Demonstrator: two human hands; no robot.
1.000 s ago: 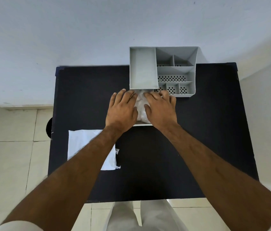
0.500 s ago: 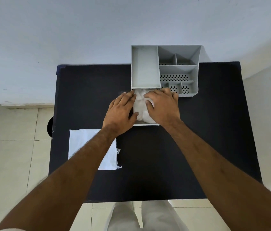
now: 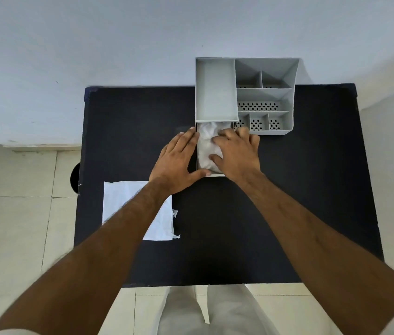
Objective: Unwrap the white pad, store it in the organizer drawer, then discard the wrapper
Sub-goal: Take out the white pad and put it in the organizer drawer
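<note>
Crumpled white pad point(image 3: 206, 148) lies in the open grey plastic drawer point(image 3: 211, 175), under right hand point(image 3: 237, 154) flat, fingers spread; left hand point(image 3: 177, 163) splayed alongside.

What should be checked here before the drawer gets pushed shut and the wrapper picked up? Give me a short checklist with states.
1. White pad lies inside the pulled-out drawer: ok.
2. Pad sits below the drawer's rim so it will clear the organizer: cannot tell; it looks bunched up.
3. Right hand clear of the drawer: not ok, it rests on the pad.
4. Left hand steadies the drawer from its outer side: ok.
5. Wrapper within reach on the black table: ok, lying flat at the table's left edge, partly under the left forearm.
</note>
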